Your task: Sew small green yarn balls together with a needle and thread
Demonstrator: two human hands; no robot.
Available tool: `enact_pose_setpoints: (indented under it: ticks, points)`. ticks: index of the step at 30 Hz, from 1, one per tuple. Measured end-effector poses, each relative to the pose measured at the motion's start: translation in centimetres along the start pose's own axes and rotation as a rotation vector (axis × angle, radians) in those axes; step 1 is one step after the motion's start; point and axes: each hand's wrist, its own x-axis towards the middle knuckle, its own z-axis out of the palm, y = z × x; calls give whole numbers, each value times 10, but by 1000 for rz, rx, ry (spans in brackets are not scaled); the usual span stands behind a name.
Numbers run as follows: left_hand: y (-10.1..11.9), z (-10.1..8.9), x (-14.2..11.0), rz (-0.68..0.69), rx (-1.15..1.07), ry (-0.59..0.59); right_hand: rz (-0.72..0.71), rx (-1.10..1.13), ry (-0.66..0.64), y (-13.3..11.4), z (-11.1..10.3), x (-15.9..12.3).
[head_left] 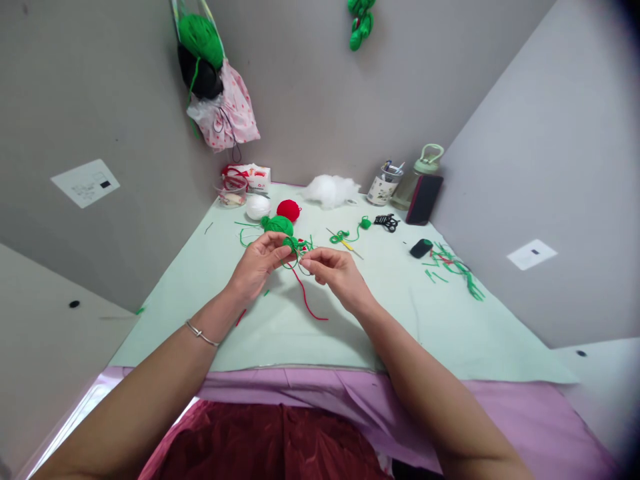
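Observation:
Over the middle of the table, my left hand (pixel 263 261) pinches a small green crocheted piece (pixel 290 244) between thumb and fingers. A red yarn tail (pixel 306 300) hangs from it and trails onto the table. My right hand (pixel 333 270), close by on the right, has thumb and forefinger pinched at the green strands beside the piece; whether a needle or only yarn is between them is too small to tell. Just behind my left hand lies a green yarn ball (pixel 279 225), with a red yarn ball (pixel 289 210) and a white yarn ball (pixel 258 207) beyond.
White stuffing (pixel 331 191), a pen cup (pixel 385 185), a bottle (pixel 417 177) and a leaning phone (pixel 424 200) line the back. Black scissors (pixel 387 222), a yellow-handled crochet hook (pixel 347 245), a black object (pixel 421 249) and yarn scraps (pixel 457 263) lie to the right. A pink bag (pixel 235 107) hangs at left.

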Motion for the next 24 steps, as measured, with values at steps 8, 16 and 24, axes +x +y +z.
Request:
enact_pose_setpoints:
  ticks: [8, 16, 24]
  points:
    - [1, 0, 0, -17, -11, -6, -9, -20, 0, 2, -1, 0]
    - [0, 1, -4, -43, -4, -59, -86, -40, 11, 6, -1, 3]
    - [-2, 0, -4, -45, -15, -68, -190, -41, 50, 12, 1, 3]
